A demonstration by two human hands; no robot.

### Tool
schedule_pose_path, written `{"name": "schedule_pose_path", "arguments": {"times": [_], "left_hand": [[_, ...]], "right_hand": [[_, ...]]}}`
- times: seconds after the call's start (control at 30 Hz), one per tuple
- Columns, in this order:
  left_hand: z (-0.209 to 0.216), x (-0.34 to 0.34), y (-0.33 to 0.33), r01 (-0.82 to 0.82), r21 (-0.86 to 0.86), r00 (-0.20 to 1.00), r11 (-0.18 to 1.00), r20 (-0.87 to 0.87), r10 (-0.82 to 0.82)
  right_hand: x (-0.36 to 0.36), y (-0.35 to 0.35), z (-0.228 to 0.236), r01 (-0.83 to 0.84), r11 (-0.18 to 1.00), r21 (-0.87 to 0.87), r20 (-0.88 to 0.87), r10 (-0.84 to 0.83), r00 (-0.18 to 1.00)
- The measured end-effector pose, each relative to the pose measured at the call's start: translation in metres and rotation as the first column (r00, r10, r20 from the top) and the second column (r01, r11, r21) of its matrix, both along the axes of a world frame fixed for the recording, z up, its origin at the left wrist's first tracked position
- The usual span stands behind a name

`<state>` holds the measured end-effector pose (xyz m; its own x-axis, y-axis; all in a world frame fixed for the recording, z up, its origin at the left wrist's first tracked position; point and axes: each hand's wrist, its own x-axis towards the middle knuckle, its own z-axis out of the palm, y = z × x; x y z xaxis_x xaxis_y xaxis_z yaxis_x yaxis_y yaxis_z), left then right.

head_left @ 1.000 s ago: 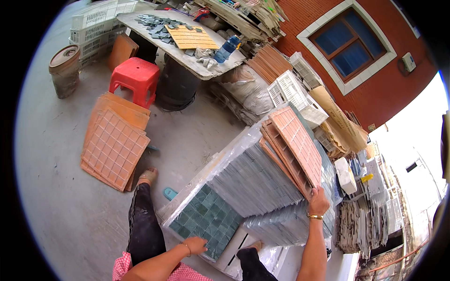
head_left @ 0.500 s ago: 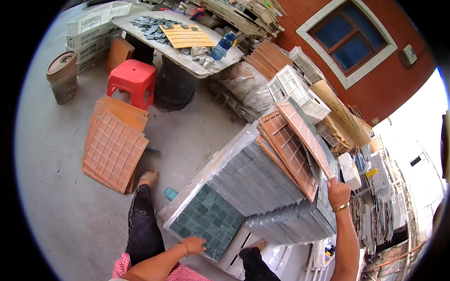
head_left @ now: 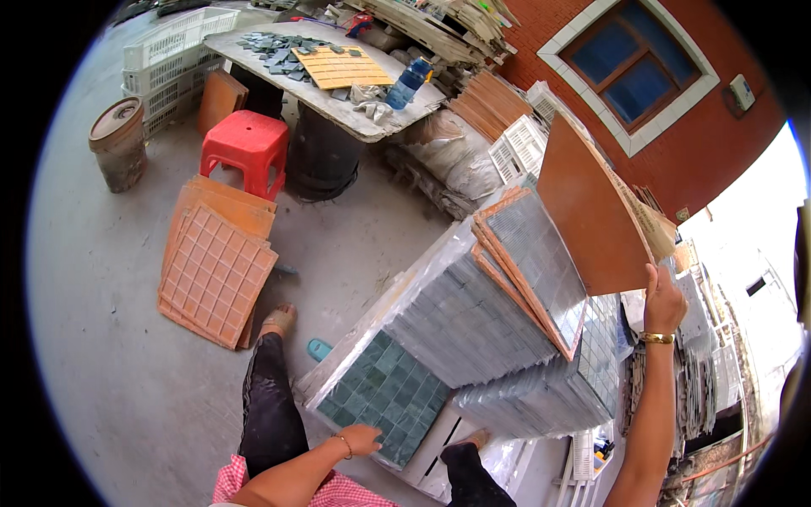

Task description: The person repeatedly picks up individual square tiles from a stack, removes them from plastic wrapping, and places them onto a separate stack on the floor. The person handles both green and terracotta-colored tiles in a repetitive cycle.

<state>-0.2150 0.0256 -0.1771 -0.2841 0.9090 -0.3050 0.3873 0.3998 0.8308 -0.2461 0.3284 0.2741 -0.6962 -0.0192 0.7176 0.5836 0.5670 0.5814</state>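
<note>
My right hand [head_left: 666, 302] grips the lower corner of an orange-brown mould tray [head_left: 587, 215], raised and tilted with its smooth side showing. Below it, a sheet of small grey tiles [head_left: 536, 245] lies on more gridded trays, on top of tall stacks of tile sheets [head_left: 465, 313]. My left hand [head_left: 361, 439] hangs over the edge of a lower pile, its fingers curled, with nothing visible in them. That pile is topped by a green mosaic tile sheet [head_left: 384, 384]; whether the hand touches it I cannot tell.
Gridded orange trays [head_left: 218, 275] lean against a red stool [head_left: 245, 148] at left. Behind it, a table [head_left: 372, 127] bears loose tiles, a yellow tray [head_left: 342, 68] and a blue bottle [head_left: 409, 84]. A lidded bucket [head_left: 118, 144] and white crates [head_left: 173, 68] stand far left.
My right hand has lifted the tray up and to the right off the stack, turning its smooth side into view and uncovering the grey tile sheet. My left hand stays near the green tiles.
</note>
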Motion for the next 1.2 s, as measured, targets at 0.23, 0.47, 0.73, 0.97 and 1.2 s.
{"name": "schedule_pose_path", "arguments": {"times": [0.23,0.47,0.73,0.97,1.2], "left_hand": [[-0.004,-0.004,0.002,-0.081,0.061,0.996,0.995,0.05,0.078],[0.012,-0.008,-0.007,-0.106,-0.001,0.993,0.994,0.058,0.106],[0.01,-0.009,-0.001,-0.219,0.168,0.967,0.961,0.167,0.192],[0.123,-0.039,-0.033,-0.821,0.374,0.253,0.432,0.916,-0.313],[0.139,-0.026,-0.099,-0.995,-0.076,-0.068,-0.059,0.99,-0.125]], "right_hand": [[0.005,-0.074,-0.105,-0.415,0.888,-0.2,0.361,0.461,0.811],[0.052,-0.085,-0.171,-0.475,0.541,-0.694,-0.39,0.272,0.88],[0.0,-0.08,-0.195,-0.613,-0.79,0.029,-0.73,-0.436,0.527],[0.035,-0.195,-0.217,-0.618,-0.782,-0.085,-0.692,-0.4,0.601],[0.066,-0.293,-0.286,-0.125,-0.857,-0.5,-0.44,0.127,0.889]]}}
